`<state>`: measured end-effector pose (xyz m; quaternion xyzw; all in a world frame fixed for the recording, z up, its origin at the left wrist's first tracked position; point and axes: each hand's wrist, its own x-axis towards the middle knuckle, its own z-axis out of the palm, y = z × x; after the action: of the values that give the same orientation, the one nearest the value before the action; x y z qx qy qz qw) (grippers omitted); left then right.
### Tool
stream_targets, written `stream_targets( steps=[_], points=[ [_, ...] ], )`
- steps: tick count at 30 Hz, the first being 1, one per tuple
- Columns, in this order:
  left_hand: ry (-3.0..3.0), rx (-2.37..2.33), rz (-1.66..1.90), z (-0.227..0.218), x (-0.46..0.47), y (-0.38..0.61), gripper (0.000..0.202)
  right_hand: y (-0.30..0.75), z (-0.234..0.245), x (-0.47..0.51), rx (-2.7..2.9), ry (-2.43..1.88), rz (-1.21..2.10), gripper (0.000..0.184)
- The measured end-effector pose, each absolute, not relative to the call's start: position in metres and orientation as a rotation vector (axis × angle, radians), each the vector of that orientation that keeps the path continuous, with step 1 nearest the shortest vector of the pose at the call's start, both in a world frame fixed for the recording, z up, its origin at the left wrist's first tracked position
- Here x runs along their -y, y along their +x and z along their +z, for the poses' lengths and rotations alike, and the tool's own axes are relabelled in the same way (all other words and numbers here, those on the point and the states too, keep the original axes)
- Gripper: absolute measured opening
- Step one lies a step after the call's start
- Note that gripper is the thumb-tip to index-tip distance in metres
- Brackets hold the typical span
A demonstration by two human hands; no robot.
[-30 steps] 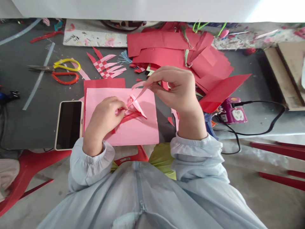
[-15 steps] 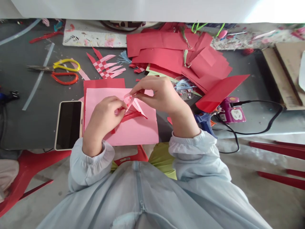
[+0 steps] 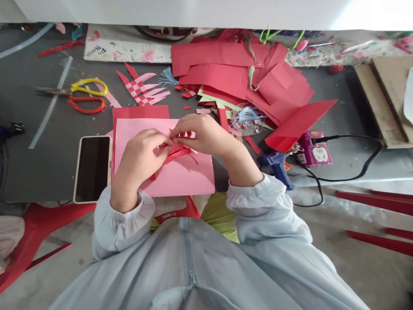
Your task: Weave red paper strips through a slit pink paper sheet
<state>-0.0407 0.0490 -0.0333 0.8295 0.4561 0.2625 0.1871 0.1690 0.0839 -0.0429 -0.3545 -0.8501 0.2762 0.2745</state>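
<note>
Both hands meet over a pink paper sheet (image 3: 190,181), which lies on a red sheet (image 3: 140,113). My left hand (image 3: 143,153) pinches the red and pink paper strips (image 3: 177,153) from the left. From the right, my right hand (image 3: 201,133) pinches the same strips, fingertips close to the left ones. The fingers hide most of the strips where they cross. Beyond the sheet lies a woven red and pink paper fish shape (image 3: 141,89) with loose strip ends.
Scissors (image 3: 87,97) lie at the left, above a phone (image 3: 92,169). A pile of red paper (image 3: 222,77) covers the back. A blue glue gun (image 3: 277,167) and a purple socket block (image 3: 318,153) with a black cable are at the right, near cardboard (image 3: 371,105).
My right hand has moved down and left, closer to the left fingertips; the raised pink strip is no longer held up. My left hand has stayed almost still.
</note>
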Motion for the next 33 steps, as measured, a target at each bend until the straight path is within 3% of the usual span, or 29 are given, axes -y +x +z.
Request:
stream_targets(
  steps=[7, 14, 20, 33],
  points=[
    [2.265, -1.348, 0.733, -0.029, -0.045, -0.040, 0.010, 0.170, -0.055, -0.088, 2.271, -0.894, 0.627, 0.014],
    [2.209, -1.459, 0.736, -0.027, -0.044, -0.042, 0.020, 0.173, -0.049, -0.086, 2.241, -0.950, 0.592, 0.013],
    [2.221, -1.505, 0.731, -0.023, -0.048, -0.043, 0.008, 0.175, -0.042, -0.082, 2.220, -0.977, 0.590, 0.013],
    [2.000, -1.542, 0.807, -0.023, -0.046, -0.046, 0.011, 0.174, -0.038, -0.082, 2.207, -0.940, 0.608, 0.011]
  ],
)
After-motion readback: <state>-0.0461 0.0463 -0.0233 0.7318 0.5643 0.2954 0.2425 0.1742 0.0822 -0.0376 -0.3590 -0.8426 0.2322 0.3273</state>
